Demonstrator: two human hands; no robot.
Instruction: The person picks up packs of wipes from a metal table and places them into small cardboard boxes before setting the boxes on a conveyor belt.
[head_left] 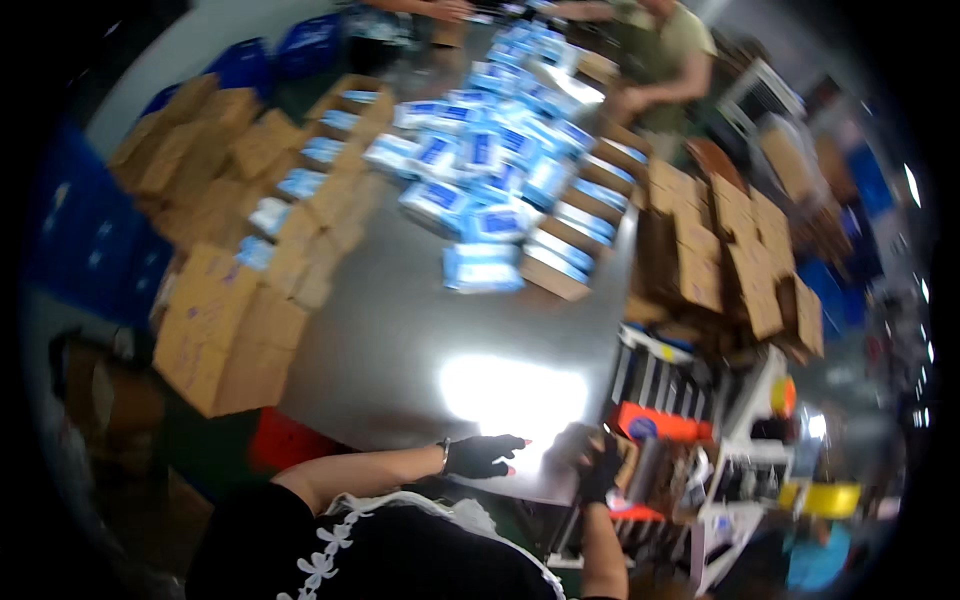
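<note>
My left hand (485, 457), in a black fingerless glove, is over the near edge of the shiny metal table (400, 350), its fingers apart and nothing in it. To its right, my right hand (598, 468) wears a black glove too and is at the table's near right corner. Motion smears its fingers. Beside them shows a tan, cardboard-like piece (627, 462); whether the hand grips it I cannot tell. A large pile of blue-and-white packets (480, 155) covers the far half of the table.
Open cartons of packets (556, 272) line the pile's right side; a row of cardboard boxes (225, 320) runs along the left edge. More boxes (695, 260) are stacked at right, above a white conveyor-like frame (650, 370) with an orange-red part (665, 424). A co-worker (670, 60) stands far right.
</note>
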